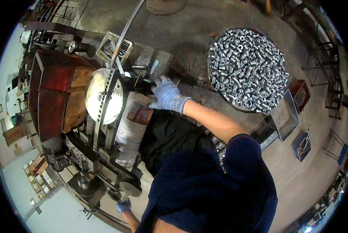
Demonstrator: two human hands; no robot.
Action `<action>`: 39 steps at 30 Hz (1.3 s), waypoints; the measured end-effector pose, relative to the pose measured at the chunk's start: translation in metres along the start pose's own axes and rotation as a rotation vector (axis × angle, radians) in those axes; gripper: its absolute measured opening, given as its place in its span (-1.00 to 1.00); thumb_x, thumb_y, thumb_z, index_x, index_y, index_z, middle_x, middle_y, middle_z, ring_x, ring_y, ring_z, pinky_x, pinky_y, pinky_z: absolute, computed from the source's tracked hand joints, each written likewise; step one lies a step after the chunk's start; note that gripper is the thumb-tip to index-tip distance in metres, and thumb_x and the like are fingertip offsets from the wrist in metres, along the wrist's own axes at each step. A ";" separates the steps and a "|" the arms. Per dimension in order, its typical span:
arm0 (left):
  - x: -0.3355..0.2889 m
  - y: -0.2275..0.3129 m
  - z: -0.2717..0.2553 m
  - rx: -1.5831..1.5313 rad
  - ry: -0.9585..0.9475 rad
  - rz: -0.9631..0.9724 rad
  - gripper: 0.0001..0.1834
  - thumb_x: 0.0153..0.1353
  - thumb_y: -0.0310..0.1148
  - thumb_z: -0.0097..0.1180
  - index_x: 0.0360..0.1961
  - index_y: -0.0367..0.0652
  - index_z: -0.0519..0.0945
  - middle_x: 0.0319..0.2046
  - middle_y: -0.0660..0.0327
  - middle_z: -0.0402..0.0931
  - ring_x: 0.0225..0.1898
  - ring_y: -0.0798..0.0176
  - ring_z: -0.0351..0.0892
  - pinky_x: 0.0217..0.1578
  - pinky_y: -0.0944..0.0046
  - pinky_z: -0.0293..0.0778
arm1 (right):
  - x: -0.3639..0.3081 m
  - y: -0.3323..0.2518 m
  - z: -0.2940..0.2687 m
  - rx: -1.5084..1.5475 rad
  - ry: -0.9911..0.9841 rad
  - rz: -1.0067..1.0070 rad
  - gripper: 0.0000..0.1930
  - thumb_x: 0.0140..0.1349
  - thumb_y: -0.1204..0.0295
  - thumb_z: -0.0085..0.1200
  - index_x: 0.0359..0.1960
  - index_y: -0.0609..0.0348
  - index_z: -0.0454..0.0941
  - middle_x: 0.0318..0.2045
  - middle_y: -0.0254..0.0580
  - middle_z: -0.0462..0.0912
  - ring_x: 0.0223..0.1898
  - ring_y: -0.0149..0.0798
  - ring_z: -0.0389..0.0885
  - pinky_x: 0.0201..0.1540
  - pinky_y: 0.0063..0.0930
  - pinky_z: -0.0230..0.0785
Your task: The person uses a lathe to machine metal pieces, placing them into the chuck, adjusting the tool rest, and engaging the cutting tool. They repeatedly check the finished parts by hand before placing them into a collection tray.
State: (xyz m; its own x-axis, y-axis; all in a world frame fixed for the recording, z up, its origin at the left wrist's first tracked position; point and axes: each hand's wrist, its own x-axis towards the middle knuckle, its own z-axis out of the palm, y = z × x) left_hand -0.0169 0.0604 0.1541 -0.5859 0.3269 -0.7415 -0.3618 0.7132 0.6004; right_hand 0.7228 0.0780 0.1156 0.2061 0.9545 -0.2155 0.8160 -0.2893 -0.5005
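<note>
My right hand (168, 95), in a blue-white knit glove, reaches over the middle of a machine. Its fingers and thumb are spread, and nothing shows in them. Just beyond the fingertips are small metal parts and a brass-coloured rod (138, 79). My left hand (124, 206), gloved likewise, is low at the left beside the machine's round handwheel (130, 189). Its fingers look closed on a small handle there, though they are partly hidden. A white printed sack (132, 130) drapes over the machine front, next to a pale round disc (100, 97) crossed by a perforated metal strip (105, 101).
A large round tub (210, 73) heaped with shiny metal bushings stands at the right. Near it lie a grey bin (286, 116) and a blue tray (301, 145). A red-brown cabinet (57, 77) and a crate of metal pieces (115, 48) flank the machine. A curved metal rod (127, 33) rises above it.
</note>
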 end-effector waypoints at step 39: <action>-0.028 0.006 0.014 0.147 0.030 -0.004 -0.59 0.19 -0.12 -0.29 -0.10 -0.05 0.49 -0.18 0.14 0.56 -0.20 0.08 0.50 -0.18 0.10 0.42 | 0.089 -0.036 -0.005 -0.127 0.183 -0.228 -0.67 -0.07 0.29 0.06 -0.28 0.21 0.60 -0.18 0.00 0.52 -0.03 0.02 0.34 0.04 -0.02 0.12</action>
State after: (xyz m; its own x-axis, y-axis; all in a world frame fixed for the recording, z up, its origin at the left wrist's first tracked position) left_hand 0.0074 0.0641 0.1742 -0.6065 0.3067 -0.7335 -0.2552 0.7986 0.5450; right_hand 0.7141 0.1736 0.1184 0.0951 0.9942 0.0505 0.9110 -0.0665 -0.4071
